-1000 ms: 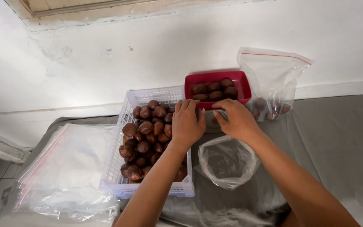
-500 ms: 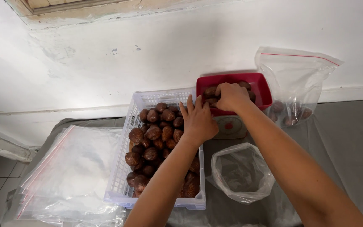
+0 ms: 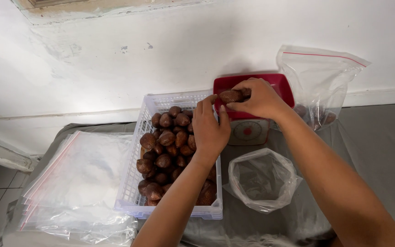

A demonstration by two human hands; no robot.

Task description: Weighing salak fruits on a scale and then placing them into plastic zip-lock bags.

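Risk: right hand (image 3: pixel 259 97) pinches a brown scaly fruit (image 3: pixel 231 96) over the red scale tray (image 3: pixel 283 84) w/ loose fingertip grip, could drop; left hand (image 3: pixel 210 129), fingers half-curled, empty, rests on white basket (image 3: pixel 145 120).

crate (image 3: pixel 139 137): white plastic lattice | fruit (image 3: pixel 231 96): scaly, glossy brown | tray (image 3: pixel 283 87): red plastic

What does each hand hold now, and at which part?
The right hand pinches one brown scaly fruit at its right end, over the red tray. The left hand holds nothing visible; it rests on the white basket.
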